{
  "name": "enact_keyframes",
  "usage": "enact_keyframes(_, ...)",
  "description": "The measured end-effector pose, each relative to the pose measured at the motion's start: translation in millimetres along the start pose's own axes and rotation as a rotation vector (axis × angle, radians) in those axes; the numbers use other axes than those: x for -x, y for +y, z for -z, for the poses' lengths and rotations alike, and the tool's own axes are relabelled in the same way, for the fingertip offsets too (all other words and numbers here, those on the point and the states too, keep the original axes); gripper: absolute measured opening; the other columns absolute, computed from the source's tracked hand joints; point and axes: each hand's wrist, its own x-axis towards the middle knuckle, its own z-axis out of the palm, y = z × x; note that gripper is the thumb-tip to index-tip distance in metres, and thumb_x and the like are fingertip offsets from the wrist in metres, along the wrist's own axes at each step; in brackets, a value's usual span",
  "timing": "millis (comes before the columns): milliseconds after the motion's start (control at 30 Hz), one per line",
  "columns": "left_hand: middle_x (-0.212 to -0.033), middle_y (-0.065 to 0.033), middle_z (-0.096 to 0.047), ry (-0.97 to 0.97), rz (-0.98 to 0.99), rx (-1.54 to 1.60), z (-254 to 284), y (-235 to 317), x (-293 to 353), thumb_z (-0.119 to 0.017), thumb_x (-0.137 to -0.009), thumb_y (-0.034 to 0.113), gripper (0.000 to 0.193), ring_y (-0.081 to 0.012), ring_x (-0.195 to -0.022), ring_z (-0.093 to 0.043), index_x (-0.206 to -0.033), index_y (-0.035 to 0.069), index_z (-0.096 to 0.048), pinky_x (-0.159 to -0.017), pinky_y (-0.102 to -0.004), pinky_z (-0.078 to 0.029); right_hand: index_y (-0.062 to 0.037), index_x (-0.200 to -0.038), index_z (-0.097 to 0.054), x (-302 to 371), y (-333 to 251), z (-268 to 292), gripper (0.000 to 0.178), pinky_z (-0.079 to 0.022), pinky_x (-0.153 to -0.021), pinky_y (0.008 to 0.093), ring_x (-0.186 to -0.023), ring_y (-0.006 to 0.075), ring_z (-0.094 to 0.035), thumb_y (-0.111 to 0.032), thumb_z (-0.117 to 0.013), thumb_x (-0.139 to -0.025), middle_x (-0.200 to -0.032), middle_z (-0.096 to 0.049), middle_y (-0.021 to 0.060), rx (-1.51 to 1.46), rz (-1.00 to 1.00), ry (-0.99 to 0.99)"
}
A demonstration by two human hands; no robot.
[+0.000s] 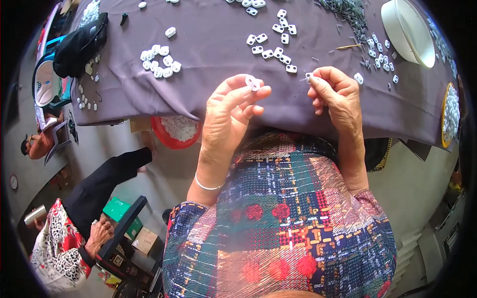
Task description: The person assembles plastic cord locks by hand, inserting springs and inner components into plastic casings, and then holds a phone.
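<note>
Above the near edge of the cloth-covered table, my left hand (pixel 224 109) pinches a white oval plastic piece with holes (pixel 253 83) between thumb and fingers. To its right, my right hand (pixel 340 97) holds a small whitish plastic part (pixel 308 76) at the tips of thumb and forefinger; its exact shape is partly hidden. The two hands are apart. Just beyond them lies a scatter of small white two-holed pieces (pixel 268 53). A single white piece (pixel 358 78) rests beside my right hand.
A ring of white pieces (pixel 167 60) lies at the left. Grey pins (pixel 350 15) are heaped at the far right near a white tub (pixel 405 35). A red basin (pixel 166 136) and a yellow-rimmed basket (pixel 444 111) hold white parts. Another person (pixel 64 243) is at lower left.
</note>
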Motion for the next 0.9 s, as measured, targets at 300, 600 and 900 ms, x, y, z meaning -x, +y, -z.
enact_keyframes(300,-0.084,-0.0063,-0.062,0.083,-1.026,-1.204,0.1,-9.5,-26.9,-0.07,-0.069,0.001,0.015,-0.0195,-0.077,-0.061,-0.081,0.006,-0.063,-0.067,-0.0272,-0.05,-0.0022,-0.091,-0.06,3.2,1.3,0.3,0.014,-0.041,-0.041,0.0163,-0.049,0.0031,-0.051,-0.015,-0.06,-0.086,-0.067,-0.059,0.0011,-0.016,-0.009,-0.001)
enact_keyframes(600,-0.099,-0.0083,-0.058,0.159,-1.061,-1.67,8.9,-1.9,-20.0,-0.075,-0.061,0.009,0.021,-0.0271,-0.099,-0.05,-0.08,0.008,-0.066,-0.086,-0.0367,-0.039,-0.0025,-0.091,-0.06,0.8,-0.4,2.7,0.013,-0.041,-0.042,0.0161,-0.05,0.0031,-0.051,-0.015,-0.06,-0.086,-0.066,-0.059,0.0008,-0.026,-0.003,-0.01)
enact_keyframes(900,-0.088,-0.0054,-0.055,0.334,-0.873,-1.707,-5.4,-24.2,-17.6,-0.075,-0.065,0.018,0.02,-0.0243,-0.089,-0.046,-0.078,0.009,-0.062,-0.078,-0.0353,-0.038,-0.0017,-0.09,-0.06,1.3,-0.4,3.3,0.013,-0.041,-0.042,0.0165,-0.05,0.0032,-0.051,-0.014,-0.06,-0.086,-0.066,-0.059,0.0011,-0.03,-0.003,-0.04)
